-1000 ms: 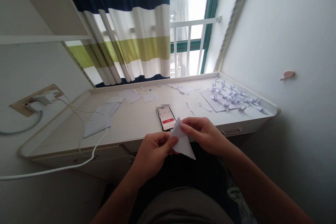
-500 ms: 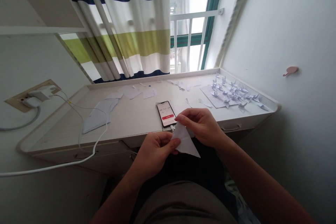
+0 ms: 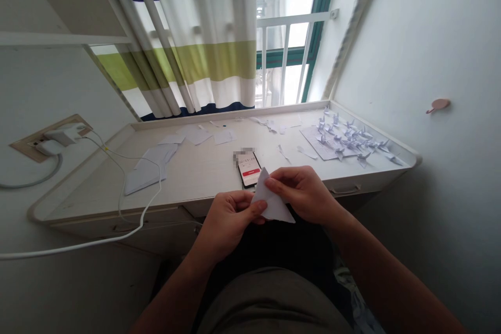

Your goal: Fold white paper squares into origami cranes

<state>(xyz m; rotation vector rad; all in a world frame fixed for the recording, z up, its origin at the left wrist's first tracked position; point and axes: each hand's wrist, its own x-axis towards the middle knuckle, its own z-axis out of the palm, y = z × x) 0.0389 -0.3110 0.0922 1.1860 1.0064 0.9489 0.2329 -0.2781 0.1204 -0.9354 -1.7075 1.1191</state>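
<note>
A white sheet of paper folded into a triangle (image 3: pixel 275 202) is held between both hands above my lap, in front of the desk's edge. My left hand (image 3: pixel 237 217) pinches its lower left part, thumb on top and fingers underneath. Along the upper right edge, my right hand (image 3: pixel 299 190) grips the paper between thumb and fingers. The paper's tip points up and away from me. Just behind it a phone (image 3: pixel 250 171) lies on the desk with a timer on its screen, its lower corner hidden by the paper.
Several folded paper cranes (image 3: pixel 338 138) stand at the desk's right end, some on a paper sheet. Paper sheets (image 3: pixel 151 169) lie at the left, with scraps (image 3: pixel 284 152) farther back. A white cable (image 3: pixel 151 209) runs from the wall socket (image 3: pixel 50 138) across the desk's left front.
My right hand has slid a little down the folded paper's right edge, uncovering the tip. Both hands and the paper have shifted slightly, and the view has moved a little.
</note>
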